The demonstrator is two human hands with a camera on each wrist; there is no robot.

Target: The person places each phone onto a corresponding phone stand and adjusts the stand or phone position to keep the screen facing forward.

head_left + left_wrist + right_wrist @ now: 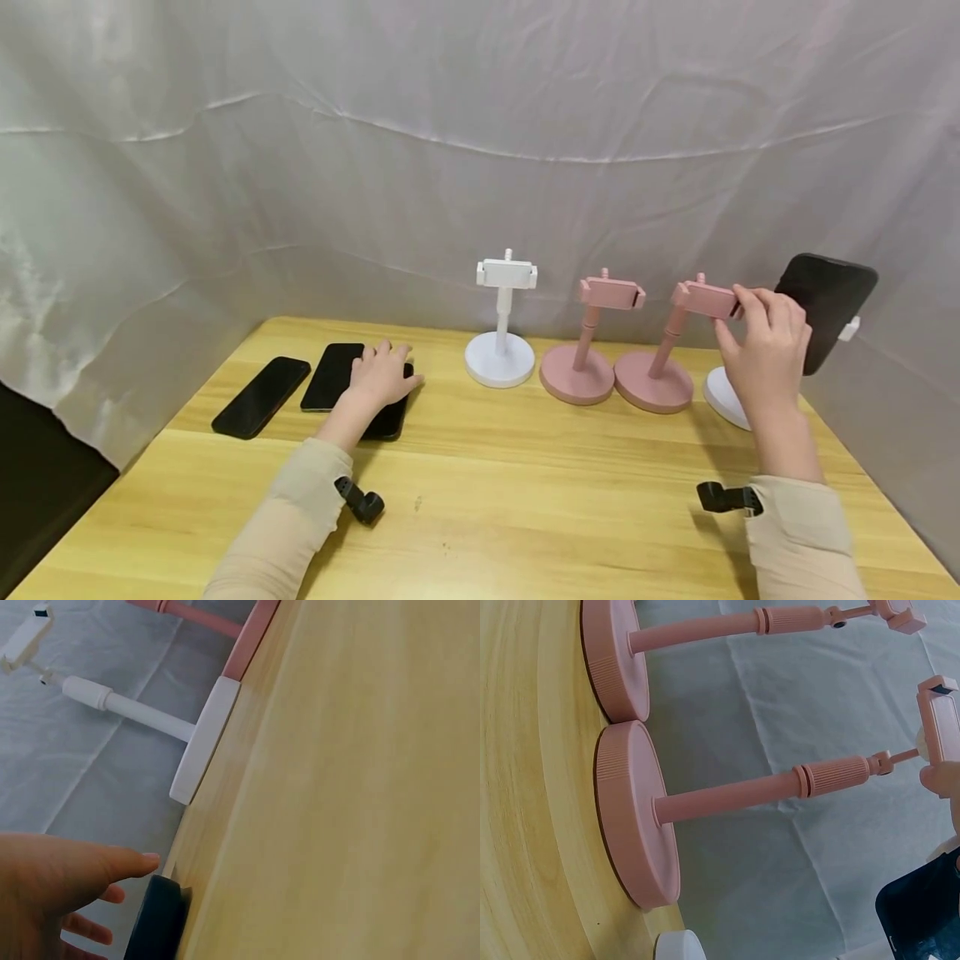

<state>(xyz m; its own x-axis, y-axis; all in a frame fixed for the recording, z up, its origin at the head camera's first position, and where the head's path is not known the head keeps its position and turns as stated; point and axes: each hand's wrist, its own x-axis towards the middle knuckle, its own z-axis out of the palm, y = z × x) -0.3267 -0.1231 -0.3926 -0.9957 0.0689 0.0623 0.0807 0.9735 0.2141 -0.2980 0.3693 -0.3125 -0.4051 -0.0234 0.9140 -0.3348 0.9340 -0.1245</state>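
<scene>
In the head view, the left hand (380, 379) reaches with spread fingers over a black phone (386, 423) lying on the wooden table (510, 517), while the right hand (772, 346) pinches the right end of the clamp (708, 300) atop a pink phone stand (667, 347). The left-wrist view shows thumb and fingers apart beside the phone's edge, contact unclear. In the right-wrist view, the thumb meets the clamp, the stand's base resting on the table.
</scene>
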